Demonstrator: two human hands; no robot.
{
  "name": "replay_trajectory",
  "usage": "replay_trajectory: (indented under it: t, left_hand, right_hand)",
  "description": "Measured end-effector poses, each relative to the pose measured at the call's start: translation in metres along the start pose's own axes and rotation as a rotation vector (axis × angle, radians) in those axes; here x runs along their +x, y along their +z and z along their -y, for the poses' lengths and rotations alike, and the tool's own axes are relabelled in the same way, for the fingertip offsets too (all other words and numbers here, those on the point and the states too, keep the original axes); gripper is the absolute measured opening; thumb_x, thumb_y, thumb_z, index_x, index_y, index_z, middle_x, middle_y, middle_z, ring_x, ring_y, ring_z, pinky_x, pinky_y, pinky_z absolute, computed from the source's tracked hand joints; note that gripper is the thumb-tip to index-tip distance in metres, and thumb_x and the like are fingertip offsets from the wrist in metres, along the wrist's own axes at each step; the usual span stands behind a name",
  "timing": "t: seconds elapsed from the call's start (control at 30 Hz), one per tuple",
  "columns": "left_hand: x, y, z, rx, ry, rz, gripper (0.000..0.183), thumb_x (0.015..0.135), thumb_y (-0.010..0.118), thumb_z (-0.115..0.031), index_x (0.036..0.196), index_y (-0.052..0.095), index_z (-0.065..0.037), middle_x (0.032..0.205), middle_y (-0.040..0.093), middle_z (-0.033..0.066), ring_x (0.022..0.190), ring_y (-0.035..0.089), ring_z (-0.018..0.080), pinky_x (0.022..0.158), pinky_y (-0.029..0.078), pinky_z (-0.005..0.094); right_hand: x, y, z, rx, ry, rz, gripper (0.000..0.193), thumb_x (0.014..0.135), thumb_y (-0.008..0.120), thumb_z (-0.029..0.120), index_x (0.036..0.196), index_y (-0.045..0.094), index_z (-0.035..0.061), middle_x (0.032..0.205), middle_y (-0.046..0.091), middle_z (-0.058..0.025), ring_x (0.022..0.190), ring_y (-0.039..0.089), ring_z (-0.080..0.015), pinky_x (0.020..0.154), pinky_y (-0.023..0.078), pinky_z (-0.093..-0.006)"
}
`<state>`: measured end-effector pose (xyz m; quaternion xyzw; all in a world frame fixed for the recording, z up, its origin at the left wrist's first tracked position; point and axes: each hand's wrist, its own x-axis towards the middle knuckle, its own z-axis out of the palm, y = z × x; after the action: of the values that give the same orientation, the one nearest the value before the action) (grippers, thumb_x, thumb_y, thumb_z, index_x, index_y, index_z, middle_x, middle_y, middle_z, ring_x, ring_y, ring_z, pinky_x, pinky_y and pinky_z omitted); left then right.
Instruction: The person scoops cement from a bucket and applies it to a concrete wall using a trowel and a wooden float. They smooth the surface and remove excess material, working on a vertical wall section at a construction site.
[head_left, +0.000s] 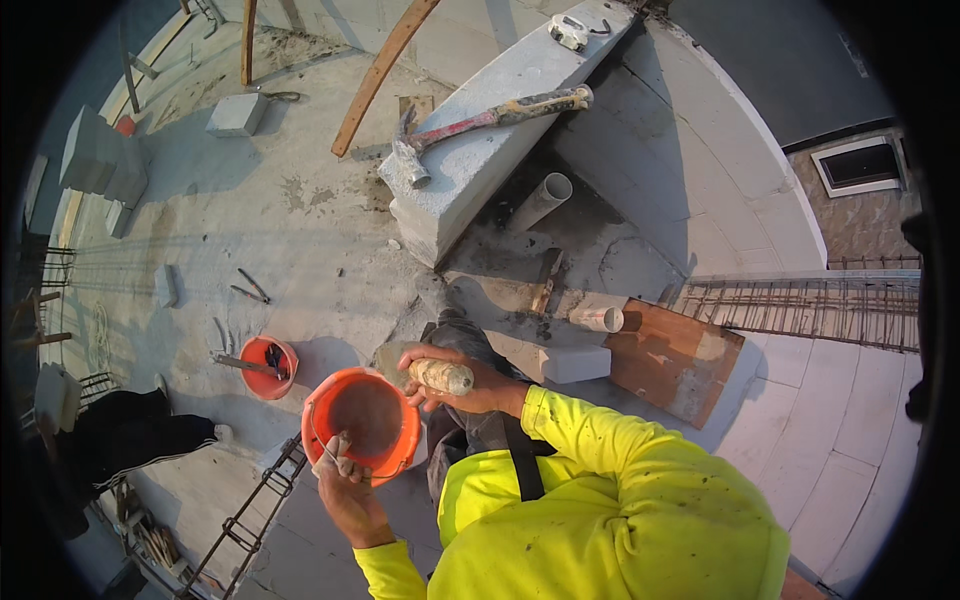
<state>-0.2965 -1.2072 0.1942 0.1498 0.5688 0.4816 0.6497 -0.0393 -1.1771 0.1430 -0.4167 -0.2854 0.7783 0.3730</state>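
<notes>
My left hand [347,484] is closed on the thin wire handle of an orange bucket [312,425], at the bucket's near left edge. Grey, wet-looking mortar [368,415] lies inside it. My right hand [482,385] is wrapped around a trowel [441,376] with a worn, pale handle, just to the right of the bucket's rim. The trowel's grey blade is partly hidden behind my fingers and the handle.
A claw hammer [440,133] and a white tape measure [569,32] lie on a low block wall [475,185]. Left stands a smaller orange bucket [285,378] with tools. Pipes [597,319], a wooden board [672,360], a rebar cage [250,522] and a person's dark-clothed legs [130,435] surround me.
</notes>
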Motion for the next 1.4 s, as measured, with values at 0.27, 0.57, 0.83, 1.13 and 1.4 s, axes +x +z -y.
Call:
replay_trajectory:
  t: [0.27, 0.57, 0.83, 1.13, 1.4]
  left_hand:
    - [-0.04, 0.086, 0.033, 0.255, -0.228, 0.299, 0.049, 0.094, 0.062, -0.034, 0.128, 0.055, 0.0, 0.089, 0.056, -0.0041, 0.069, 0.046, 0.004, 0.065, 0.04, 0.0226]
    - [-0.037, 0.266, 0.145, 0.487, -0.472, 0.563, 0.05, 0.089, 0.062, -0.014, 0.131, 0.05, 0.009, 0.076, 0.05, -0.0038, 0.069, 0.045, 0.0057, 0.067, 0.039, 0.0214]
    - [-0.025, 0.439, 0.308, 0.821, -0.521, 0.766, 0.058, 0.09, 0.064, -0.023, 0.135, 0.047, 0.01, 0.103, 0.059, 0.0039, 0.091, 0.054, 0.0114, 0.084, 0.045, 0.0269]
    - [0.055, 0.551, 0.571, 1.131, -0.453, 0.91, 0.07, 0.087, 0.068, -0.028, 0.141, 0.045, 0.009, 0.119, 0.06, 0.0127, 0.106, 0.057, 0.0209, 0.094, 0.044, 0.0337]
    - [0.108, 0.601, 0.712, 1.273, -0.476, 1.108, 0.071, 0.087, 0.063, -0.036, 0.14, 0.047, 0.009, 0.141, 0.048, 0.0258, 0.131, 0.05, 0.0309, 0.107, 0.038, 0.0348]
  right_hand:
    - [-0.165, -0.041, -0.019, 0.449, -0.286, 0.209, 0.067, 0.099, 0.06, 0.012, 0.153, 0.021, 0.009, 0.16, 0.025, -0.017, 0.147, 0.03, -0.0331, 0.115, 0.035, -0.0473]
    - [-0.28, -0.138, -0.055, 0.951, -0.561, -0.358, 0.037, 0.09, 0.058, 0.008, 0.126, 0.046, 0.0084, 0.126, 0.053, -0.02, 0.123, 0.057, -0.0329, 0.094, 0.053, -0.0441]
    - [-0.322, -0.267, -0.075, 0.559, -0.405, -1.3, 0.059, 0.085, 0.062, -0.001, 0.136, 0.034, 0.0066, 0.102, 0.057, -0.0115, 0.075, 0.058, -0.0144, 0.067, 0.05, -0.0294]
    - [-0.343, -0.316, -0.148, 0.81, -0.025, -1.513, 0.041, 0.087, 0.063, 0.004, 0.124, 0.044, 0.0009, 0.081, 0.058, -0.006, 0.06, 0.056, -0.0118, 0.05, 0.049, -0.0273]
    - [-0.287, -0.324, -0.184, 0.786, 0.137, -1.561, 0.042, 0.089, 0.059, 0.006, 0.129, 0.046, 0.0025, 0.089, 0.055, -0.0038, 0.061, 0.055, -0.0102, 0.052, 0.048, -0.0263]
